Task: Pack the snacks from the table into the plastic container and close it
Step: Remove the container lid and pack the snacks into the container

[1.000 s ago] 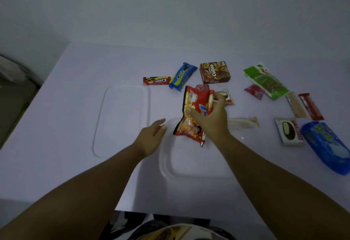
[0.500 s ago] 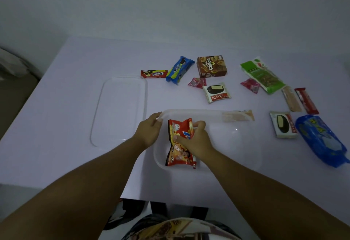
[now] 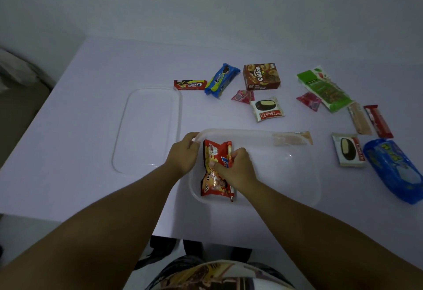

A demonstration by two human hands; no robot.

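The right hand [image 3: 235, 170] pinches the red snack packet [image 3: 216, 170] in its grip, low inside the clear plastic container [image 3: 297, 189] at its left end. The left hand [image 3: 184, 157] curls over the container's left rim on the tabletop [image 3: 91, 129].

Both forearms are bare to the frame's lower edge — no sleeves, watch, rings or bands on the left hand [image 3: 183, 157] or the right hand [image 3: 235, 170]. Low in the view sits a patterned garment [image 3: 219, 276] — dark cloth printed with pale, tan and brownish patches.
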